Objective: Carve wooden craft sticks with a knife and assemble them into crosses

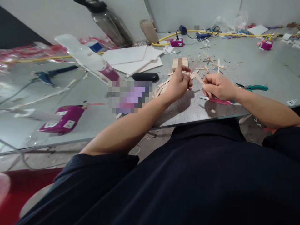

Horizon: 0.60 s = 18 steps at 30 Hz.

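My left hand is closed in a pinch on a thin wooden stick that points up and to the right. My right hand is curled shut on another wooden stick whose end pokes out to the left. Both hands hover over the grey table, close together. Under the right hand lies a pink-handled cutter. A heap of loose wooden sticks lies just behind the left hand. A small stack of sticks stands farther back.
Green-handled pliers lie right of my right hand. A black case, white sheets, a tilted white bottle, purple power strips, a yellow cable and glue guns litter the table. A dark water bottle stands behind.
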Each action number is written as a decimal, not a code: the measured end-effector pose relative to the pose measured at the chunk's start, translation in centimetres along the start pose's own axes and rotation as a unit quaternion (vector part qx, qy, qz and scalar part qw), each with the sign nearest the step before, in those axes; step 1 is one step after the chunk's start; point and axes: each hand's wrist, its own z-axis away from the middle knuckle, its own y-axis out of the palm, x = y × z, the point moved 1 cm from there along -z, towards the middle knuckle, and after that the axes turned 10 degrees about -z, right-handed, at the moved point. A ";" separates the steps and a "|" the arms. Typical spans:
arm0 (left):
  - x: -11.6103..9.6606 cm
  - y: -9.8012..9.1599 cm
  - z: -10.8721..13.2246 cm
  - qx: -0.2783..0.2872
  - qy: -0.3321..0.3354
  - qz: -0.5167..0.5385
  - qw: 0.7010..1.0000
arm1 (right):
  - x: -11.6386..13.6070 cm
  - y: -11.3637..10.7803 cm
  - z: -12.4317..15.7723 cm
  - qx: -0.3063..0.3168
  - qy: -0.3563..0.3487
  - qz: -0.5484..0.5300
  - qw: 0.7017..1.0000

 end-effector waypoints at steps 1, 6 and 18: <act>-0.2 0.1 0.2 0.000 0.008 0.004 1.000 | -0.4 -0.2 -0.4 -0.029 0.007 0.003 1.000; -2.1 0.5 1.4 0.009 0.044 0.000 0.999 | -1.4 -0.2 -1.5 -0.033 0.045 -0.015 0.998; -4.4 0.3 2.5 0.011 0.049 -0.062 0.997 | -1.9 -0.1 -2.0 -0.021 0.054 -0.101 0.993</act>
